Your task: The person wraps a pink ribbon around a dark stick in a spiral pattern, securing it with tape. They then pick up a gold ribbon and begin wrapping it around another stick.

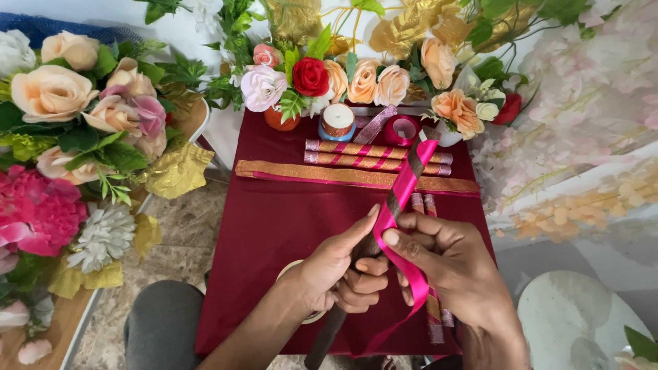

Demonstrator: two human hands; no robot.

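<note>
Holding one dark stick (394, 205), two hands (343, 270) (445, 264) wrap one pink ribbon (404, 185)

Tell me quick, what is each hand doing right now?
Left hand: closed around a long dark stick.
Right hand: thumb and fingers pressing a glossy pink satin ribbon against the stick.
</note>
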